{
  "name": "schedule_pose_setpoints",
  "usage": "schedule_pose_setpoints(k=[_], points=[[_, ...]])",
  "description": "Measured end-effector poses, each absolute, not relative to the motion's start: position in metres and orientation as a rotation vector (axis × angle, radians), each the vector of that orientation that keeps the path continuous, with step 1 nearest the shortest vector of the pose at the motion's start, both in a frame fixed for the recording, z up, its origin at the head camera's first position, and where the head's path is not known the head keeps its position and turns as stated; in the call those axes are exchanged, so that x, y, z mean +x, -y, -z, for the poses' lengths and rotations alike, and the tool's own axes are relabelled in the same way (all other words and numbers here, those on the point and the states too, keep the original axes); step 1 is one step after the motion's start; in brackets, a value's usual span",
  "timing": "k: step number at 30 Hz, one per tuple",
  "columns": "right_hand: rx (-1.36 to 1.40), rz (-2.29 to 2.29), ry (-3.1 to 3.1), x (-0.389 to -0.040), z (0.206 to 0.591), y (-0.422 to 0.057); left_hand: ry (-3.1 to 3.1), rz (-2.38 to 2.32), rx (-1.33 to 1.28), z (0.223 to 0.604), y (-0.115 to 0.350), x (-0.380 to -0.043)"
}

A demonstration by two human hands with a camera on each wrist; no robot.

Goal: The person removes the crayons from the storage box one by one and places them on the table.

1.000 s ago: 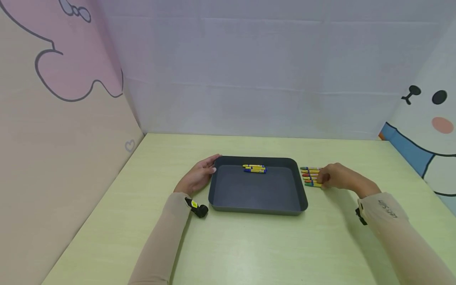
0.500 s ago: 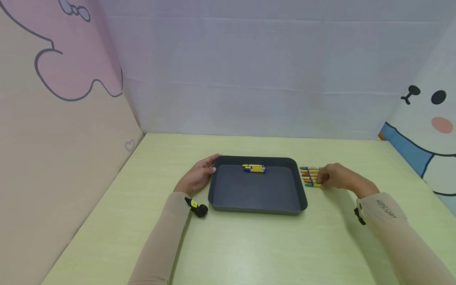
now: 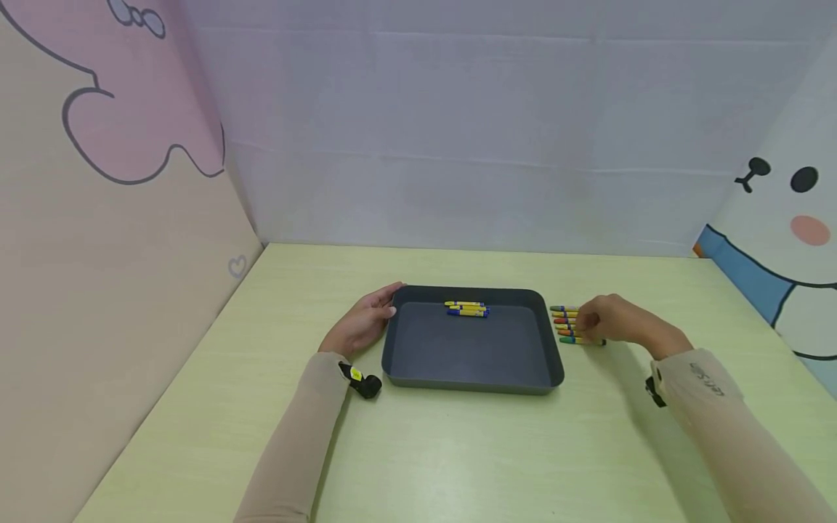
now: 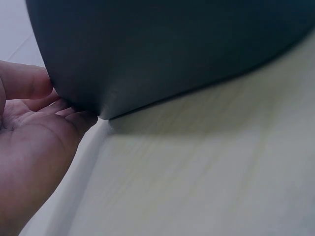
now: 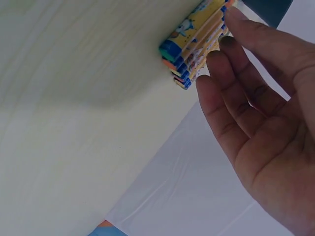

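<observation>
A dark grey rectangular tray (image 3: pixel 474 356) stands on the table. My left hand (image 3: pixel 358 325) holds its back left corner, thumb at the side and fingers around the back; the left wrist view shows the fingertips against the tray's outer wall (image 4: pixel 162 54). In the tray lie a few yellow-wrapped crayons (image 3: pixel 467 309), one with blue ends. Right of the tray, several crayons (image 3: pixel 566 325) lie side by side, partly hidden by my right hand (image 3: pixel 617 319). That hand hovers over the row, fingers loosely bent and thumb close to the green crayon (image 5: pixel 172 49). Nothing shows lifted in it.
The pale table (image 3: pixel 458 457) reaches to a light cloth backdrop (image 3: pixel 458 145). A cartoon-printed panel stands on the left (image 3: pixel 131 254) and another on the right (image 3: pixel 785 240). A small black device (image 3: pixel 368 386) is strapped at the left wrist.
My right hand has risen slightly and shifted a little left over the row, baring the rear end of the green crayon. The left hand and the tray have stayed in place.
</observation>
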State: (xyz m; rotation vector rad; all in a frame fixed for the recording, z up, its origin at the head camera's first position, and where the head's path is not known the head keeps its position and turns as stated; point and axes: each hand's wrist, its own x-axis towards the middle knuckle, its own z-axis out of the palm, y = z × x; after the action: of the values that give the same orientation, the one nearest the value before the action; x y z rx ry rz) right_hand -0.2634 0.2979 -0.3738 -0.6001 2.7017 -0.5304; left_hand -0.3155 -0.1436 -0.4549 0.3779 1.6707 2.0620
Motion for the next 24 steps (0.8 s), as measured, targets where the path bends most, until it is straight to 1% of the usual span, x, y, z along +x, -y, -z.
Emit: schedule_pose_setpoints(k=[8, 24], points=[[-0.588, 0.552, -2.705, -0.268, 0.365, -0.289, -1.672, -2.070, 0.382, 0.454, 0.143, -0.314], [-0.631, 0.639, -2.717, -0.272, 0.344, -0.254, -1.652, -2.079, 0.413, 0.454, 0.143, -0.313]])
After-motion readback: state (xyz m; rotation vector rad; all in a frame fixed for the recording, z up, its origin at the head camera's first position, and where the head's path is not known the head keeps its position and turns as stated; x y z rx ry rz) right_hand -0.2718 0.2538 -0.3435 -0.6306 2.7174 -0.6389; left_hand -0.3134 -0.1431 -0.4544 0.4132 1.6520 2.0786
